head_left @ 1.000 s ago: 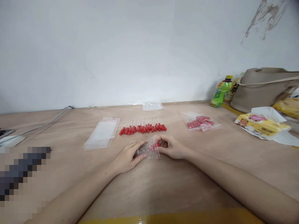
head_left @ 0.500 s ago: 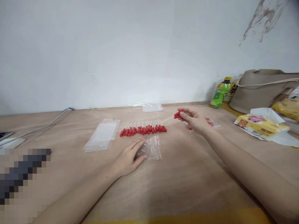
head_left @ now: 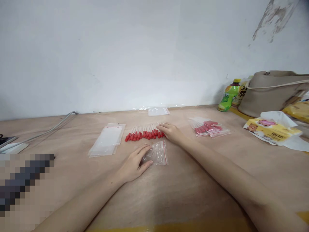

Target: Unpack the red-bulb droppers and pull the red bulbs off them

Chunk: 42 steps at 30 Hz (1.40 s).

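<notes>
A row of droppers (head_left: pixel 137 135) with red bulbs and clear thin stems lies on the table, bulbs toward me. My right hand (head_left: pixel 170 131) rests at the row's right end, fingers stretched over the stems and covering some droppers. Its thumb is mostly hidden. My left hand (head_left: pixel 136 162) lies open in front of the row, thumb apart from the fingers. It touches a clear zip bag (head_left: pixel 159 154) with a red seal line, which lies flat beside its fingertips.
Filled zip bags (head_left: pixel 209 128) of red-bulbed droppers lie to the right. Flat clear bags (head_left: pixel 106 140) are stacked at left, and another bag (head_left: pixel 158 111) lies by the wall. Farther right are a green bottle (head_left: pixel 229 96), a beige handbag (head_left: pixel 267 93) and a yellow tissue pack (head_left: pixel 272 129).
My right hand has moved left and down to the row from where it held red-bulbed droppers raised. The filled bags now show fully. My left hand has stayed by the zip bag.
</notes>
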Tool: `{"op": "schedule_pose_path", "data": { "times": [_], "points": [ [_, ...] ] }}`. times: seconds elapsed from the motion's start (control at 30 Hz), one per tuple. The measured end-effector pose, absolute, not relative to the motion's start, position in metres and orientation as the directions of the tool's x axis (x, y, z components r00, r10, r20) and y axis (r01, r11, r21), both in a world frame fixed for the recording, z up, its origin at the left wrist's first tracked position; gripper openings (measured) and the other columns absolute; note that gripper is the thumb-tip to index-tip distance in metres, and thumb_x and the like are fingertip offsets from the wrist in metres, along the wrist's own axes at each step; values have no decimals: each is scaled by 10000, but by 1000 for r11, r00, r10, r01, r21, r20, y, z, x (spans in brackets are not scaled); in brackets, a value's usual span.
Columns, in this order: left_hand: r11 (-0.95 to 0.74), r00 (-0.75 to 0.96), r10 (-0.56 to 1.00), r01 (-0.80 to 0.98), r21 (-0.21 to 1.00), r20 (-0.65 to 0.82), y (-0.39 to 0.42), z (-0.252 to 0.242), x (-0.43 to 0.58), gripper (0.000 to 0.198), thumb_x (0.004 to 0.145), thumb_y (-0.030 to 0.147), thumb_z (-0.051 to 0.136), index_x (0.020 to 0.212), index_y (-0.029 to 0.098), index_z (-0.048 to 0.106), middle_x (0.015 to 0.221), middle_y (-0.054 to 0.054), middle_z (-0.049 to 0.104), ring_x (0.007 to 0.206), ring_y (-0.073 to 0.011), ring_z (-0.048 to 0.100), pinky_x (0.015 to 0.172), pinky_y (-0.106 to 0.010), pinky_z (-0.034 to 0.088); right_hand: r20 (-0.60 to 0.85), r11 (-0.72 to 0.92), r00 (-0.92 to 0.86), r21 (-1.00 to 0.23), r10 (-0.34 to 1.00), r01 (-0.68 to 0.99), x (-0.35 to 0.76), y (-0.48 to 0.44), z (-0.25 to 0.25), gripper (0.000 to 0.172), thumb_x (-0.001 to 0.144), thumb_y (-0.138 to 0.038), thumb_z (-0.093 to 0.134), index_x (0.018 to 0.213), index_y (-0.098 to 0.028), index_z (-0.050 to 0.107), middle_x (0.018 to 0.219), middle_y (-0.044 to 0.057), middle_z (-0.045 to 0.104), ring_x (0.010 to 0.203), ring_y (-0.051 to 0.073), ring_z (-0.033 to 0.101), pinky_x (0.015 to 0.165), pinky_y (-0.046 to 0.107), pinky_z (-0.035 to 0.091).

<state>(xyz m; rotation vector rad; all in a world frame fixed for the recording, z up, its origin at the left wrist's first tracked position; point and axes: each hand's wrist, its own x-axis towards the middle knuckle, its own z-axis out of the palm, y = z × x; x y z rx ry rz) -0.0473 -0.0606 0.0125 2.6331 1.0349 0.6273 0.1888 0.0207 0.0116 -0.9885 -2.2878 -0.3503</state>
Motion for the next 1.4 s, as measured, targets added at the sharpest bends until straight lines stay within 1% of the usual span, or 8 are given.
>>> {"op": "schedule_pose_path", "data": {
  "times": [0.17, 0.43, 0.57, 0.7, 0.9, 1.1, 1.27, 1.4],
  "points": [
    [-715, 655, 695, 590, 376, 296, -60, 12, -48, 480, 849, 357, 464, 1297, 219, 362, 1313, -92, 440, 1209, -228, 413, 1006, -417, 358, 544, 627, -538, 28, 644, 779, 188, 8, 16, 295, 863, -185, 473, 1141, -209, 567, 1079, 82, 639, 873, 189, 592, 803, 356, 423],
    [-694, 652, 711, 590, 412, 265, -62, 15, -46, 477, 849, 383, 454, 1294, 234, 368, 1256, -73, 494, 1121, -213, 485, 950, -380, 406, 663, 732, -398, -351, 635, 584, 202, -64, 12, 237, 866, -283, 459, 1030, -186, 600, 974, 83, 626, 902, 158, 575, 811, 315, 467],
    [-629, 598, 762, 589, 507, 249, -58, 13, -48, 509, 831, 428, 476, 1286, 222, 379, 1254, -65, 505, 1122, -217, 489, 948, -376, 407, 579, 793, -566, -272, 587, 545, 199, -86, 7, 418, 816, -370, 535, 1201, -210, 508, 1245, 117, 486, 1130, 200, 467, 942, 383, 399],
    [-529, 444, 843, 579, 620, 303, -40, 8, -59, 387, 886, 424, 354, 1165, 199, 502, 1160, -59, 573, 1064, -198, 528, 914, -368, 424, 485, 811, -660, -218, 573, 543, 197, -87, 7, 384, 814, -401, 529, 1156, -229, 553, 1220, 96, 520, 1147, 214, 449, 970, 420, 361],
    [-455, 390, 890, 737, 500, 236, -15, 9, -75, 331, 785, 475, 499, 870, 173, 605, 835, -42, 586, 731, -166, 537, 667, -312, 456, 465, 836, -697, -236, 545, 496, 200, -83, 2, 319, 831, -365, 513, 1086, -199, 610, 1148, 105, 566, 1080, 190, 507, 962, 378, 383],
    [-462, 418, 887, 783, 417, 198, -16, 13, -72, 243, 797, 394, 487, 720, 171, 547, 746, -28, 534, 703, -169, 501, 636, -307, 423, 454, 858, -728, -276, 514, 433, 203, -79, -2, 252, 856, -296, 485, 1019, -194, 648, 1139, 105, 586, 1071, 170, 532, 959, 349, 408],
    [-591, 440, 787, 740, 321, 433, -34, 19, -65, 187, 849, 339, 445, 889, 183, 541, 934, -51, 567, 908, -195, 523, 801, -356, 432, 455, 862, -732, -284, 507, 420, 203, -79, 1, 231, 854, -275, 488, 991, -194, 655, 1123, 99, 601, 1059, 162, 543, 957, 347, 411],
    [-772, 735, 634, 578, 265, 241, -52, 25, -58, 442, 855, 409, 452, 1266, 251, 409, 1375, -71, 352, 1253, -242, 332, 1019, -426, 303, 460, 857, -724, -291, 515, 424, 201, -81, 2, 230, 843, -281, 502, 982, -183, 657, 1097, 97, 611, 1034, 162, 550, 929, 326, 427]
  ]
}}
